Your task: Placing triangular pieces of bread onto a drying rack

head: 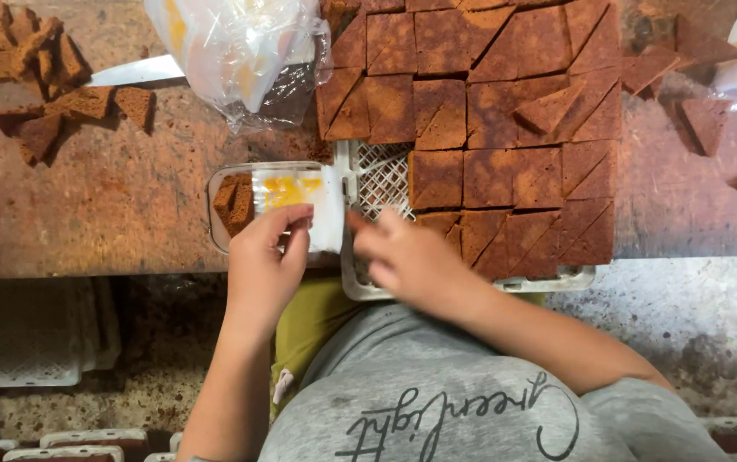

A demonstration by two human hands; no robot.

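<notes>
seen from above, a person's two hands work at a worn brown counter (112, 197). the left hand (264, 261) pinches the edge of a clear plastic bag (287, 201) with a yellow patch, holding a brown cake piece (233, 204) — the bag lies flat at the counter's near edge. the right hand (407, 257), fingers loosely spread and gripping nothing, rests on a white lattice tray (381, 175) filled with cut brown cake triangles and squares (505, 103). loose cake scraps (39, 77) lie far left, beside a knife blade (133, 71)
</notes>
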